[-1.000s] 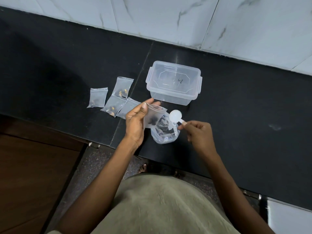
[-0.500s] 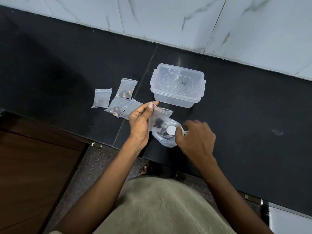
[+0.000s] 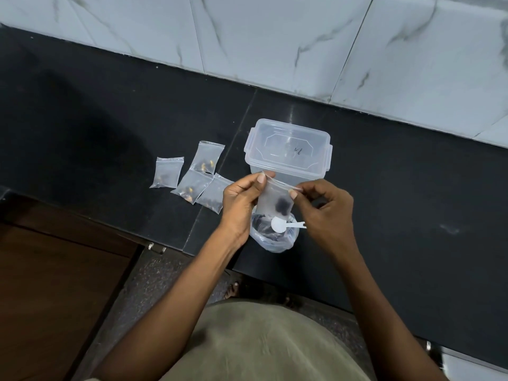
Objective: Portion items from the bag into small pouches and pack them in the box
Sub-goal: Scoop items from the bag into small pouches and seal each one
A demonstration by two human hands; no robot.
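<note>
I hold a small clear pouch [image 3: 276, 200] with dark pieces at its bottom, upright above the open plastic bag [image 3: 275, 239]. My left hand [image 3: 240, 202] pinches the pouch's top left edge, and my right hand [image 3: 323, 209] pinches its top right corner. A white plastic spoon [image 3: 283, 224] lies across the mouth of the bag, which holds dark items. The clear lidded box [image 3: 288, 149] stands shut just behind my hands. Several filled pouches [image 3: 189, 174] lie on the black counter to the left.
The black counter [image 3: 412, 188] runs along a white marble-tiled wall [image 3: 302, 37]. Its front edge is close to my body. A brown wooden cabinet door [image 3: 55, 284] is below on the left.
My right hand left the spoon lying on the bag and rose to pinch the pouch's top right corner. The left hand kept the pouch and lifted it slightly.
</note>
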